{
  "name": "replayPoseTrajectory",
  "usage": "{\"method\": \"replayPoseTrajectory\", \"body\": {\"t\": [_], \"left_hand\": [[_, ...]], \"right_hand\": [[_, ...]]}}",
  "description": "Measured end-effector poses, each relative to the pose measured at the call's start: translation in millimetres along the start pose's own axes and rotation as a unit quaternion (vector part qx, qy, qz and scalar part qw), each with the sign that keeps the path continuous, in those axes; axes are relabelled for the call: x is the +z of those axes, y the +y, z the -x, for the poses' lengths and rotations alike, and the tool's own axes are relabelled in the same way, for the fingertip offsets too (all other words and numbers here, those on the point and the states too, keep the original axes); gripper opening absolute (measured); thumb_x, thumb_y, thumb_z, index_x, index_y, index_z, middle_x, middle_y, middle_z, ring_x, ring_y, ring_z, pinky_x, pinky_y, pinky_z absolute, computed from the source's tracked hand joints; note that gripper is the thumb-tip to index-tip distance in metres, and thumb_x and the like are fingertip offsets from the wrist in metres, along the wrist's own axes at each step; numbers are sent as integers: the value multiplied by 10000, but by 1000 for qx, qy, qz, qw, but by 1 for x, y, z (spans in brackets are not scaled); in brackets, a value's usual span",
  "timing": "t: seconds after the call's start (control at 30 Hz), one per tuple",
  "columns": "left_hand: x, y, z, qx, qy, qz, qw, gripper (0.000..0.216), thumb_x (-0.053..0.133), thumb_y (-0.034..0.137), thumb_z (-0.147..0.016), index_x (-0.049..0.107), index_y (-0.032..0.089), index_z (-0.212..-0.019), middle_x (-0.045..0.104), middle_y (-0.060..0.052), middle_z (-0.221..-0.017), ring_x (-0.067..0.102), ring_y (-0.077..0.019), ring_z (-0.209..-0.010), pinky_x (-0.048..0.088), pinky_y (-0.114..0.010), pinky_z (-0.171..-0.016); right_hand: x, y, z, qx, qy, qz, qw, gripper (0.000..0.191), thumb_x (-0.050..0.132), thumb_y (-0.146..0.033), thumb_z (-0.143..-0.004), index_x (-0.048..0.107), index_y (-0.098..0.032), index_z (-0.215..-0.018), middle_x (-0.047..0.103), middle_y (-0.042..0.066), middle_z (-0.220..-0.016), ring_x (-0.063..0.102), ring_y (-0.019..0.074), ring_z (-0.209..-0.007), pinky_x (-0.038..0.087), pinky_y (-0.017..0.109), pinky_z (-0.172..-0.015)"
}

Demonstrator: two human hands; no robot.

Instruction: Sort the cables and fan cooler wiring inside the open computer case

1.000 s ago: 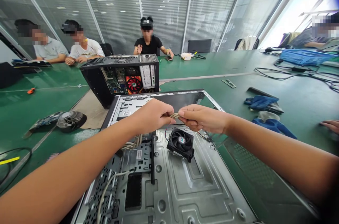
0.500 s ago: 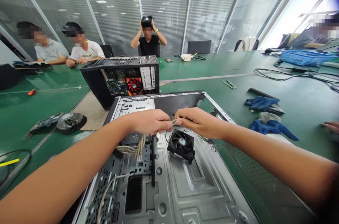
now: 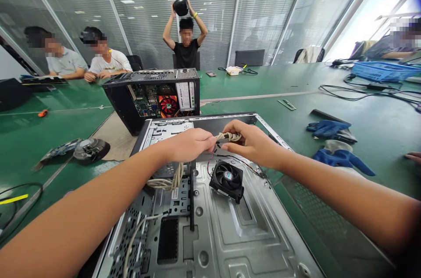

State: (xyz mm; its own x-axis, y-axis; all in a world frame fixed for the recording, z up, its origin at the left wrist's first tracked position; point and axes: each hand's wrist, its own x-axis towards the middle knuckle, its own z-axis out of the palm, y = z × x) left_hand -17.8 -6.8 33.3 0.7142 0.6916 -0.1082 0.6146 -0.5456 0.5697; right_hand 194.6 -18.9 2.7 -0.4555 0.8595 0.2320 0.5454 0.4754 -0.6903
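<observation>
**Head view.** The left hand (image 3: 189, 144) and the right hand (image 3: 255, 143) are shown raised above an open computer case (image 3: 253, 234), which is laid flat on a green table (image 3: 345, 102). A beige cable bundle (image 3: 229, 136) is held between the two hands, over the far half of the case. The left hand is closed, with thumb and fingertips pinched on the bundle. From beneath it the cables are seen to hang in a loop down to the drive-bay side of the case. The right hand is curled round the twisted end of the bundle, with the fingers folded over it. The two hands are set close together, nearly touching.

Below the right hand a black cooling fan (image 3: 227, 178) is seen tilted on the case floor. Thin coloured wires (image 3: 230, 158) are run from it up towards the right hand. Whether these are gripped cannot be told.

Behind the case a second tower (image 3: 154, 94) is stood with its side open, and a graphics card with a red fan (image 3: 168, 105) is visible inside. Blue gloves (image 3: 324, 128) are laid to the right, well apart from the case. A round cooler (image 3: 91, 149) is laid to the left. At the far side of the table a person in a black shirt (image 3: 186, 52) is seen with a headset (image 3: 180, 6) lifted overhead in both hands.
</observation>
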Motion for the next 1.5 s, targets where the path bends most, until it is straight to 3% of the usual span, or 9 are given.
{"method": "replayPoseTrajectory", "body": {"t": [0.13,0.23,0.6,0.9,1.03,1.17,1.3,1.4,1.5], "left_hand": [[-1,-3,1,-32,-35,137,989,321,303,401,-921,398,210,-680,389,22,-592,326,-102,-486,316,-251,-457],[0,-6,0,-27,-25,163,986,329,303,424,-922,391,212,-686,350,31,-585,290,-98,-468,283,-255,-433],[-2,3,0,-1,35,8,999,333,330,354,-898,488,194,-653,408,28,-523,381,-110,-529,327,-249,-515],[-2,0,6,-38,-88,209,973,449,258,447,-947,613,173,-964,269,57,-526,294,-112,-428,319,-274,-442],[-4,-1,9,-11,-171,274,946,334,372,421,-919,590,188,-818,334,46,-527,386,-115,-464,350,-266,-465],[-4,-3,9,-3,-211,294,932,391,369,465,-921,606,183,-793,335,43,-522,313,-111,-461,297,-267,-437],[-4,-3,10,-15,-248,271,930,401,357,484,-927,580,185,-779,261,59,-524,268,-108,-461,268,-259,-434],[-4,-1,9,-22,-207,182,961,321,383,416,-915,509,186,-731,355,44,-561,333,-102,-494,307,-242,-467],[-3,3,7,16,-157,13,987,310,373,364,-912,519,171,-717,474,16,-622,426,-109,-567,353,-240,-536]], "right_hand": [[-1,1,0,-33,37,77,996,231,578,-406,-841,523,-203,-935,568,5,-748,446,134,-630,336,274,-603],[-2,-2,0,-22,33,102,994,237,523,-430,-875,550,-197,-906,555,-2,-682,437,135,-607,314,278,-594],[-4,-2,-1,9,-53,-34,998,445,279,-488,-963,434,-203,-659,474,-11,-600,407,121,-553,317,265,-560],[4,-5,6,-161,-7,215,963,353,245,-342,-990,539,-165,-913,517,65,-804,444,180,-713,346,316,-674],[7,-10,9,-221,-18,287,932,327,324,-360,-973,559,-149,-890,535,86,-790,433,193,-700,323,324,-650],[9,-10,9,-256,-36,325,910,404,254,-352,-994,556,-158,-811,530,83,-735,408,188,-648,296,323,-617],[11,-11,9,-255,-83,318,909,453,209,-411,-999,529,-173,-784,547,78,-714,404,175,-612,272,309,-593],[12,-13,10,-188,-112,299,929,394,232,-384,-992,494,-185,-774,535,52,-682,395,157,-574,229,294,-560],[12,-18,10,-127,-137,262,947,352,244,-351,-985,454,-194,-750,501,22,-652,371,137,-545,220,284,-552]]}}
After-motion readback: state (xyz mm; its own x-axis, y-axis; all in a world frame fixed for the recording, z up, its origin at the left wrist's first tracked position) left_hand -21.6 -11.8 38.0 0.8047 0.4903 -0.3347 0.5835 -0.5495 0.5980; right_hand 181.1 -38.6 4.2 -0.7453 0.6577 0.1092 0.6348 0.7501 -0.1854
